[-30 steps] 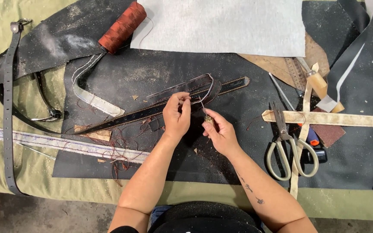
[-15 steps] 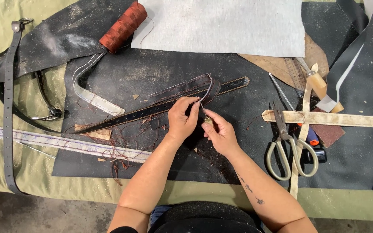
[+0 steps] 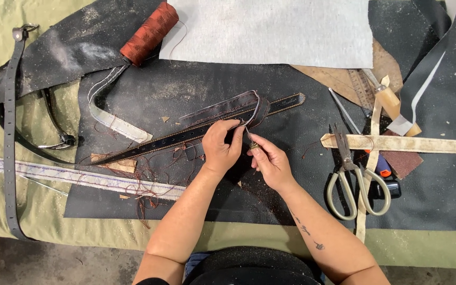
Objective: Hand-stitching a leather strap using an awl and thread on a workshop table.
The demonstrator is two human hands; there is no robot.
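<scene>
A long dark leather belt (image 3: pixel 175 138) with stitched edges lies slantwise across the black work mat (image 3: pixel 196 95). My left hand (image 3: pixel 220 148) pinches the belt near its middle, where a folded dark strap loop (image 3: pixel 244 105) lies over it. My right hand (image 3: pixel 270 161) is closed on a small pointed tool (image 3: pixel 250 141), its tip against the belt right beside my left fingers. Loose reddish-brown thread (image 3: pixel 143 184) trails over the mat below the belt.
A spool of rust-red thread (image 3: pixel 149 32) lies at the top beside a grey sheet (image 3: pixel 270 31). Large scissors (image 3: pixel 352 174), tan leather strips (image 3: pixel 402 143), an awl with wooden handle (image 3: pixel 389 97) and a ruler sit right. Grey straps (image 3: pixel 10 132) and a pale stitched strip (image 3: pixel 80 177) lie left.
Both hands have drawn closer together over the belt. The right hand has moved up to the left fingers with the tool's tip at the belt.
</scene>
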